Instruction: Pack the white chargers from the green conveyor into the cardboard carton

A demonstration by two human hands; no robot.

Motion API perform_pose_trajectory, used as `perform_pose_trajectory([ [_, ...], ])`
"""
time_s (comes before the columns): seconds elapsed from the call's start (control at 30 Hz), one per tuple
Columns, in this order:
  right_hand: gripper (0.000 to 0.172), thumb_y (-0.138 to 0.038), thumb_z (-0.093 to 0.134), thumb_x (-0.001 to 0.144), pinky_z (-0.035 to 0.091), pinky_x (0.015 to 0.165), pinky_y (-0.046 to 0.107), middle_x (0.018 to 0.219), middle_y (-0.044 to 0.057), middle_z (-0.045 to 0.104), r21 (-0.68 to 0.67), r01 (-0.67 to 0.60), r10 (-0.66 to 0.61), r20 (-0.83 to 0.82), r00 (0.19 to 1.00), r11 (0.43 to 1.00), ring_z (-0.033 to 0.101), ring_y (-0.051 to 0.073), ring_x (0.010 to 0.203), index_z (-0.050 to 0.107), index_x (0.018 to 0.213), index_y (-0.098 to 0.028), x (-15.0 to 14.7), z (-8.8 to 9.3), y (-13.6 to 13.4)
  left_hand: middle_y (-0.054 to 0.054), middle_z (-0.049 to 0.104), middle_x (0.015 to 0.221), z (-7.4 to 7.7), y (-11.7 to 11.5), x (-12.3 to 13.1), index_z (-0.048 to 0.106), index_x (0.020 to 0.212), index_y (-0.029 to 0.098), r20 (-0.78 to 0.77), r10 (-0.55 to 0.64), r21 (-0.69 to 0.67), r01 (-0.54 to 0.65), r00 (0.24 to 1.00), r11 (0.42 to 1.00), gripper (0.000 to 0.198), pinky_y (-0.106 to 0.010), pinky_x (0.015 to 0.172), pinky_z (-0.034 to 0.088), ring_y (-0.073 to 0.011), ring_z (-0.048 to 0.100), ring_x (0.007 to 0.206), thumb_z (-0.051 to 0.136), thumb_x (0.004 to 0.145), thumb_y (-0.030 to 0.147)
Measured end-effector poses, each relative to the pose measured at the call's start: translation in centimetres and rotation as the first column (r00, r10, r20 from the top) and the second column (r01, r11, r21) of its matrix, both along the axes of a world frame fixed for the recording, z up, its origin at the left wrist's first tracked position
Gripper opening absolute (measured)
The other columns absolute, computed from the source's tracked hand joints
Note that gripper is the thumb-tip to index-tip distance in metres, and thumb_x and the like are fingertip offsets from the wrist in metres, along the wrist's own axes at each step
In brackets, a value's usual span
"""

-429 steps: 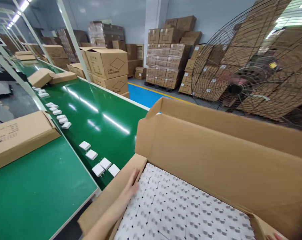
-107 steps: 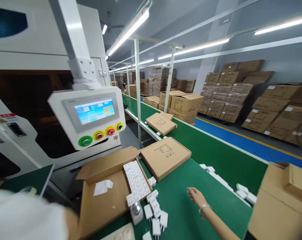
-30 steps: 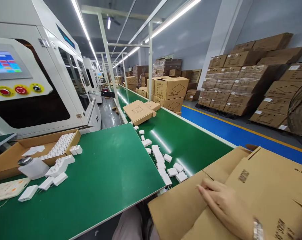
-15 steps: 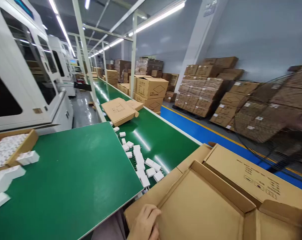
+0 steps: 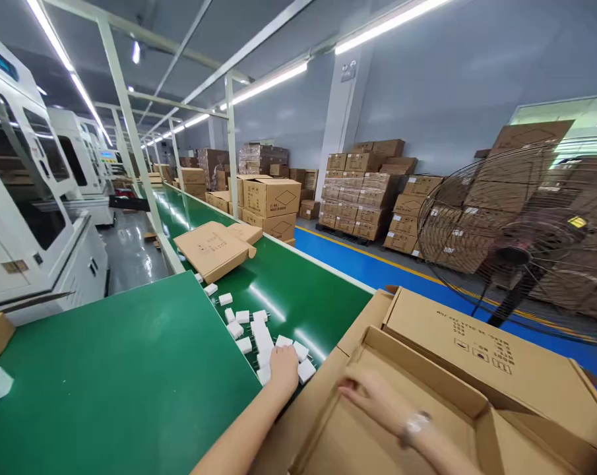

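My left hand (image 5: pixel 283 366) reaches onto the conveyor, its fingers curled down among white plug adapters (image 5: pixel 260 335) with metal pins. Its fingertips are hidden, so whatever it grips cannot be made out. Over the left part of an open, shallow cardboard box (image 5: pixel 392 435), my right hand (image 5: pixel 365 389) is bent at the fingers and smeared by motion. A watch (image 5: pixel 415 425) is on that wrist. The box's inside shows bare cardboard near the hand.
A green tabletop (image 5: pixel 130 363) lies at left, beside the green conveyor (image 5: pixel 308 264). Flattened cardboard (image 5: pixel 214 247) rests on the belt farther along. A closed printed carton (image 5: pixel 476 349) sits at right, with a fan (image 5: pixel 510 254) behind it. Stacked cartons (image 5: pixel 360 191) line the wall.
The view has swung right, bringing the fan into sight. A hand was at the box's left edge before; now my left hand is among the adapters and my right is over the box.
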State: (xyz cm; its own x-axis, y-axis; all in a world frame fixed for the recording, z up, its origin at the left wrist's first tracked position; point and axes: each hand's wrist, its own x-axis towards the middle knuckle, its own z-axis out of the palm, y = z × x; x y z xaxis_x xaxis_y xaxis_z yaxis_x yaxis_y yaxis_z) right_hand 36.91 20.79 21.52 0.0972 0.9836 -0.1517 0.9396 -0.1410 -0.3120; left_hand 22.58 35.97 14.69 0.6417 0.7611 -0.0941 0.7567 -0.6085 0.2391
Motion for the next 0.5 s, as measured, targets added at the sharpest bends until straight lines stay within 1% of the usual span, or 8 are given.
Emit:
perform_pose_trajectory([
  [0.07,0.014,-0.014,0.058,0.083,0.051,0.081,0.033,0.099,0.005,0.067,-0.048,-0.022,0.025,0.053,0.998,0.999,0.064,0.019,0.090,0.066,0.091,-0.021,-2.0,-2.2,5.4,-0.012,0.059,0.108,0.0,1.6,-0.6,0.054,0.114,0.014,-0.012,0.002,0.011,-0.002,1.000,1.000,0.031,-0.037,0.086,0.047,-0.0257,0.057,0.107,0.052,0.084,0.009],
  [0.1,0.013,-0.016,0.061,0.083,0.051,0.082,0.036,0.102,0.006,0.066,-0.066,-0.021,0.025,0.069,0.997,0.998,0.063,0.020,0.092,0.065,0.095,-0.020,-2.8,-3.4,7.5,-0.012,0.058,0.111,0.1,2.6,-1.1,0.051,0.117,0.015,-0.017,-0.005,0.013,0.005,1.000,1.000,0.035,-0.035,0.086,0.047,-0.0254,0.055,0.110,0.051,0.083,0.008],
  [0.17,0.019,-0.023,0.065,0.084,0.051,0.083,0.041,0.110,0.007,0.063,-0.103,-0.018,0.028,0.096,0.995,0.994,0.061,0.022,0.097,0.063,0.102,-0.017,-3.8,-5.4,10.2,-0.010,0.056,0.117,0.3,4.6,-1.9,0.046,0.122,0.019,-0.027,-0.050,0.003,0.050,0.998,0.999,0.041,-0.033,0.089,0.046,-0.0232,0.052,0.114,0.050,0.083,0.008],
  [0.2,0.022,-0.026,0.065,0.084,0.051,0.083,0.043,0.113,0.007,0.062,-0.118,-0.020,0.032,0.106,0.994,0.993,0.060,0.023,0.100,0.062,0.104,-0.017,-4.1,-6.1,10.9,-0.008,0.055,0.118,0.4,5.5,-2.1,0.045,0.122,0.020,-0.030,-0.083,-0.009,0.083,0.996,0.997,0.041,-0.033,0.091,0.045,-0.0218,0.052,0.114,0.050,0.083,0.009],
  [0.27,0.025,-0.028,0.069,0.081,0.050,0.085,0.044,0.116,0.007,0.061,-0.131,-0.029,0.045,0.121,0.992,0.991,0.058,0.024,0.103,0.063,0.102,-0.016,-3.9,-6.6,11.7,-0.006,0.057,0.116,0.3,6.8,-2.2,0.047,0.119,0.021,-0.033,-0.156,-0.046,0.155,0.987,0.987,0.040,-0.032,0.092,0.045,-0.0203,0.053,0.112,0.052,0.082,0.008],
  [0.37,0.029,-0.028,0.077,0.071,0.050,0.084,0.042,0.114,0.010,0.061,-0.112,-0.035,0.050,0.137,0.989,0.993,0.057,0.027,0.104,0.066,0.095,-0.016,-2.5,-5.9,11.9,-0.006,0.062,0.105,-0.6,7.5,-1.2,0.053,0.108,0.021,-0.025,-0.237,-0.105,0.233,0.971,0.967,0.037,-0.033,0.091,0.046,-0.0215,0.055,0.107,0.054,0.076,0.002],
  [0.43,0.027,-0.030,0.075,0.071,0.051,0.081,0.040,0.113,0.012,0.060,-0.087,-0.007,0.020,0.149,0.989,0.996,0.056,0.029,0.106,0.066,0.094,-0.018,-1.4,-5.4,12.1,-0.006,0.064,0.100,-1.2,7.7,-0.3,0.056,0.099,0.020,-0.009,-0.259,-0.137,0.255,0.966,0.957,0.035,-0.035,0.090,0.047,-0.0233,0.056,0.105,0.055,0.072,-0.001],
  [0.5,0.024,-0.029,0.072,0.075,0.051,0.079,0.039,0.115,0.012,0.059,-0.079,0.042,-0.029,0.155,0.987,0.996,0.055,0.029,0.108,0.066,0.096,-0.019,-0.9,-5.5,12.4,-0.007,0.065,0.098,-1.6,7.9,0.4,0.058,0.092,0.019,0.022,-0.256,-0.160,0.256,0.966,0.953,0.032,-0.036,0.091,0.046,-0.0250,0.057,0.105,0.057,0.069,-0.002],
])
